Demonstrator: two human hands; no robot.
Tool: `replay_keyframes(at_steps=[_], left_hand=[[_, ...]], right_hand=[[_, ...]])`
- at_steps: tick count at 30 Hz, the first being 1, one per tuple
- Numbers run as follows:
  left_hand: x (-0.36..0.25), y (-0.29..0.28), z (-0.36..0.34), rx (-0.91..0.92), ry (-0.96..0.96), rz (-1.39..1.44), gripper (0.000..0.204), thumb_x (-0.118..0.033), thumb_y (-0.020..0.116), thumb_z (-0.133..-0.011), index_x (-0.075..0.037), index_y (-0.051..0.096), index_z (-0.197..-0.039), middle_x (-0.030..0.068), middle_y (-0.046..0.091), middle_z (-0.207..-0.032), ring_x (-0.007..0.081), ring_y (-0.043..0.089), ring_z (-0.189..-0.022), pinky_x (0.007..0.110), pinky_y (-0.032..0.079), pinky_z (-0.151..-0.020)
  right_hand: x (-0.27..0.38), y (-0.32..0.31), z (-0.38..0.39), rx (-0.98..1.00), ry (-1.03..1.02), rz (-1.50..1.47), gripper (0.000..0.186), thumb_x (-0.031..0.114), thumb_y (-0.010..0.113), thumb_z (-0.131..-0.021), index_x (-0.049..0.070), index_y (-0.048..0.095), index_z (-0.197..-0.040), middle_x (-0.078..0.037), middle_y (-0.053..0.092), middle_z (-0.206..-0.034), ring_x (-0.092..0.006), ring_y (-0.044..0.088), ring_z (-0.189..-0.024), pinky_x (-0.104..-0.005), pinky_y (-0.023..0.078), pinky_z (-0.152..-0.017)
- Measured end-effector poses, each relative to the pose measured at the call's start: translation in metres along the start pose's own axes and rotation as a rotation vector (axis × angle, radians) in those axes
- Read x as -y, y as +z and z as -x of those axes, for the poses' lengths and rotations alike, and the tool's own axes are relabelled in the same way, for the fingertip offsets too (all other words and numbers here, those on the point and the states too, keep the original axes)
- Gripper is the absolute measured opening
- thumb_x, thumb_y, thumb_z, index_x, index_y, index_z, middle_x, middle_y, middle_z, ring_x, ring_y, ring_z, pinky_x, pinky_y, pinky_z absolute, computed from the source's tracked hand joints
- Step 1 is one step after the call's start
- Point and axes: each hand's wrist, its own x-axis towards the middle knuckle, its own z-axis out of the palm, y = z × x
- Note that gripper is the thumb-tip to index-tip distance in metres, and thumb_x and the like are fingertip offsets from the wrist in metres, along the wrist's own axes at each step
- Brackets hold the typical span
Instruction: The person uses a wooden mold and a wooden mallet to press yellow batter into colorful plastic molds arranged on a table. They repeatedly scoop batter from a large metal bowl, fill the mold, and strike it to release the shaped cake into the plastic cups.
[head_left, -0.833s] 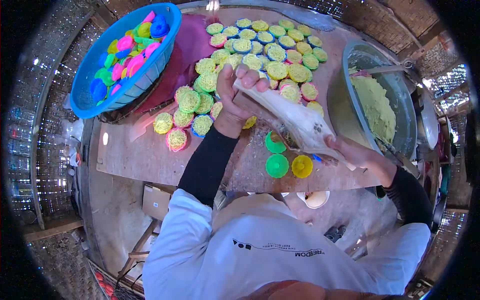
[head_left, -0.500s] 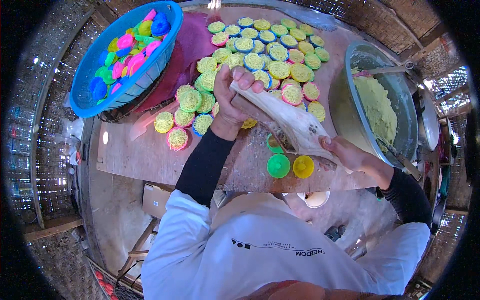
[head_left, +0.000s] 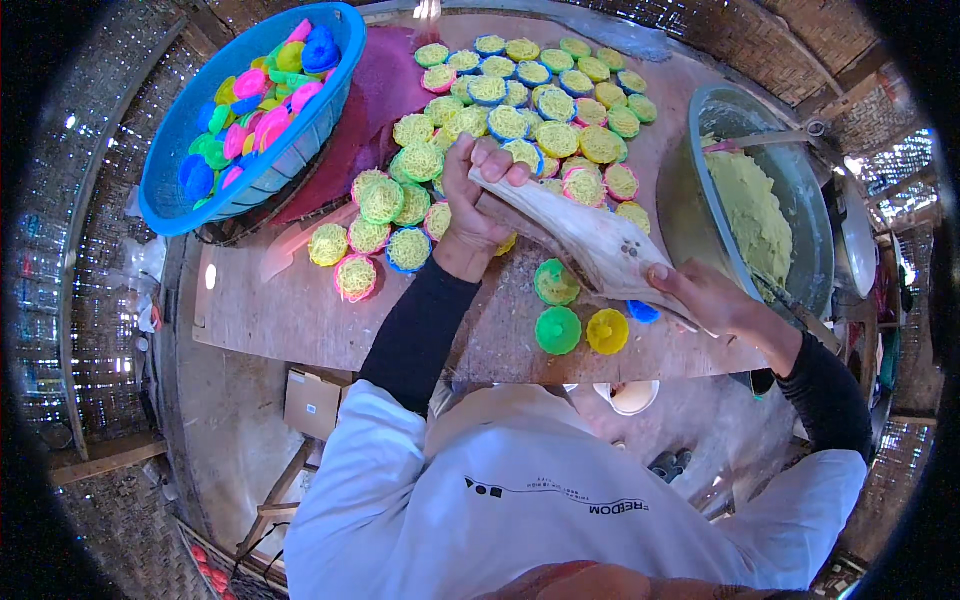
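A long, pale wooden press (head_left: 590, 235) slants across the front of the table, its wide end low on the right. My left hand (head_left: 476, 200) is closed around its upper left end, and my right hand (head_left: 705, 298) grips the lower right end. Just below the tool are small fluted plastic moulds: a green one (head_left: 557, 330), a yellow one (head_left: 607, 332) and another green mould (head_left: 556, 282) with some dough in it. Part of a blue mould (head_left: 643, 312) shows from under the press. Behind my hands stand many coloured moulds (head_left: 508, 122) filled with thin yellow-green strands.
A blue plastic basket (head_left: 150, 190) of loose coloured moulds stands at the far left. On the right, a large metal basin (head_left: 680, 200) holds yellow-green dough (head_left: 755, 215) and a long-handled tool. A cardboard box (head_left: 312, 402) sits below the table's front edge.
Both hands and the press have shifted slightly to the right. More of the upper green mould now shows, and the blue mould has come into sight beneath the press.
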Motion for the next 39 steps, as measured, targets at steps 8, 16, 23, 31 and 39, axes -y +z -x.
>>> replay_keyframes(at_steps=[8,16,23,31,39], left_hand=[[-0.024,0.011,0.002,-0.030,0.005,-0.125,0.037,-0.036,0.033,-0.092,-0.015,0.047,-0.064,-0.0029,0.047,-0.056,0.0193,0.049,-0.063,0.035,0.041,-0.065],[-0.008,0.003,0.009,-0.172,0.045,-0.079,0.036,-0.034,0.038,-0.091,-0.014,0.044,-0.062,-0.0004,0.046,-0.055,0.0216,0.048,-0.059,0.034,0.042,-0.058],[-0.016,0.021,0.004,-0.187,0.043,-0.173,0.036,-0.033,0.039,-0.091,-0.015,0.043,-0.060,-0.0005,0.044,-0.053,0.0203,0.048,-0.057,0.033,0.042,-0.056],[0.006,0.028,-0.007,-0.160,0.028,-0.231,0.037,-0.035,0.038,-0.091,-0.014,0.040,-0.061,0.0001,0.044,-0.055,0.0198,0.049,-0.060,0.032,0.042,-0.059],[0.024,-0.015,0.013,0.066,-0.541,-1.683,0.051,-0.027,0.047,-0.090,-0.003,0.031,-0.132,0.0076,0.049,-0.116,0.0190,0.046,-0.106,0.030,0.036,-0.095]], right_hand=[[-0.001,0.021,-0.013,-0.071,-0.103,0.035,0.082,0.076,0.031,-0.075,0.000,0.057,-0.054,-0.010,0.051,-0.049,-0.0208,0.054,-0.048,-0.0371,0.043,-0.051],[-0.001,0.014,0.002,-0.075,-0.030,0.083,0.081,0.074,0.034,-0.075,-0.001,0.060,-0.059,-0.012,0.050,-0.049,-0.0233,0.054,-0.052,-0.0400,0.043,-0.053],[-0.009,0.028,-0.005,-0.143,-0.029,0.083,0.081,0.073,0.035,-0.076,-0.002,0.063,-0.068,-0.015,0.055,-0.055,-0.0262,0.057,-0.055,-0.0404,0.042,-0.054],[-0.026,0.019,0.006,-0.273,-0.115,0.079,0.071,0.065,0.040,-0.079,-0.001,0.059,-0.061,-0.009,0.050,-0.048,-0.0216,0.053,-0.048,-0.0373,0.042,-0.051],[-0.070,0.042,0.007,-0.218,-0.287,-0.372,0.055,0.052,0.051,-0.083,0.004,0.055,-0.058,-0.002,0.045,-0.045,-0.0102,0.045,-0.041,-0.0276,0.033,-0.040]])
